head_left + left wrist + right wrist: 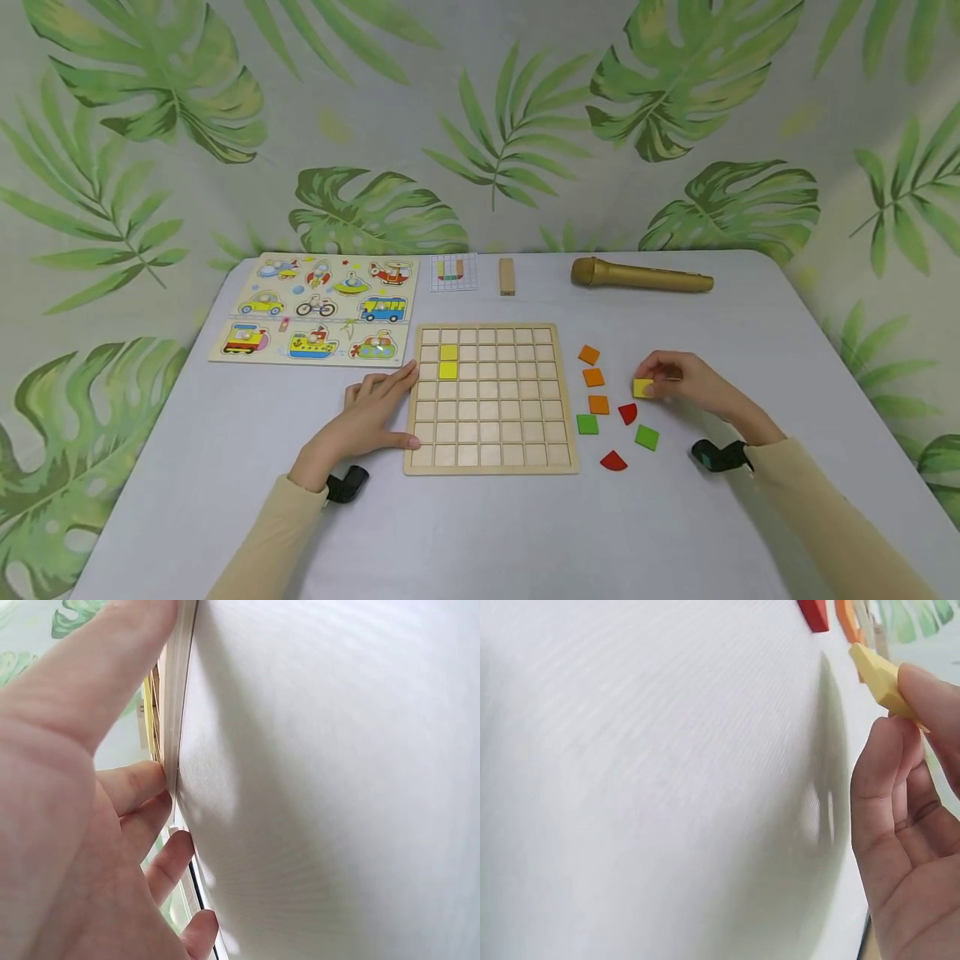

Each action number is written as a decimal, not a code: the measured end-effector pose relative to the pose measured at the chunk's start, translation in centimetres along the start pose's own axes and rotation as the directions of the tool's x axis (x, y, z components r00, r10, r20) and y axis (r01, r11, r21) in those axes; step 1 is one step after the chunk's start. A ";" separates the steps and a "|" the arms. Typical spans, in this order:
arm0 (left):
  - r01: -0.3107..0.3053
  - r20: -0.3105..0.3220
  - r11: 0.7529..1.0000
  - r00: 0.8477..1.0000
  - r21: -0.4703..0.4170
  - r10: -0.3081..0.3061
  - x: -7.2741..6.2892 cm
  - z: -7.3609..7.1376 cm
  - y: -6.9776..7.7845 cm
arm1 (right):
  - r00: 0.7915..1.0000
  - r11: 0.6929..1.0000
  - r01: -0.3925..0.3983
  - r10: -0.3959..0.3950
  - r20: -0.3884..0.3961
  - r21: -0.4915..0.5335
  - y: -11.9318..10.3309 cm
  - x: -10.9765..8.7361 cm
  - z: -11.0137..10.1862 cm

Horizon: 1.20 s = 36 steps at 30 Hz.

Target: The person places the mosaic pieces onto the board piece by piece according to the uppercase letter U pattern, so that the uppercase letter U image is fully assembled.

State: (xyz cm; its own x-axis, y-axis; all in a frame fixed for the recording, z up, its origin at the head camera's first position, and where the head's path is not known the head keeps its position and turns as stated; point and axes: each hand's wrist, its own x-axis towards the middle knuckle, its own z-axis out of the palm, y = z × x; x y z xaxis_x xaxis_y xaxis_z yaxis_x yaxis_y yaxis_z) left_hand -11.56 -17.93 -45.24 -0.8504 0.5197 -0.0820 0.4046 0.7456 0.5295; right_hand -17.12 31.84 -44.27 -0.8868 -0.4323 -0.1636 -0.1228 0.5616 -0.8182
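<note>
Spread left hand touches board; right pinches tile.

At back left a puzzle is lying on the table; a block and a microphone are resting farther right; a backdrop is hanging behind.

Head cam looks fwd & down from farthest back over white cloth-covered table, sharing w/ palm-side L-wrist close-up bare left hand + pale square wooden grid board (upper L), w/ R-wrist close-up bare right hand + yellow square tile (upper R).
</note>
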 end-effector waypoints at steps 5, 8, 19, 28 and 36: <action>0.001 0.002 1.000 1.000 0.007 -0.001 0.0 0.0 0.0 | 0.999 0.998 -0.048 0.048 0.005 0.044 -1.0 0.6 0.4; 0.002 0.006 1.000 1.000 0.009 -0.002 0.0 0.0 -0.1 | 0.999 0.997 -0.053 0.053 0.009 0.057 -1.9 1.2 0.9; 0.003 0.008 1.000 1.000 0.017 -0.003 0.0 0.0 -0.1 | 0.994 0.987 0.037 -0.053 0.100 0.154 -4.8 4.1 3.5; -0.003 0.001 1.000 1.000 0.013 0.003 0.0 0.0 -0.2 | 0.970 0.971 0.111 -0.152 0.192 0.210 -7.4 6.8 6.4; -0.006 -0.001 1.000 1.000 0.009 0.006 0.0 0.1 -0.3 | 0.944 0.963 0.163 -0.216 0.251 0.216 -9.7 9.2 9.4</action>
State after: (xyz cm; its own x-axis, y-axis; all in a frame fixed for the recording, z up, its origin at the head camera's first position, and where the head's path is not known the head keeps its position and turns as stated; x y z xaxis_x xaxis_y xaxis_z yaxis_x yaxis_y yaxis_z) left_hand -11.65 -18.09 -45.48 -0.8483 0.5237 -0.0781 0.4125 0.7462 0.5226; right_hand -19.89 15.79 -42.97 -0.6988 -0.7058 -0.1160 -0.1662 0.3180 -0.9334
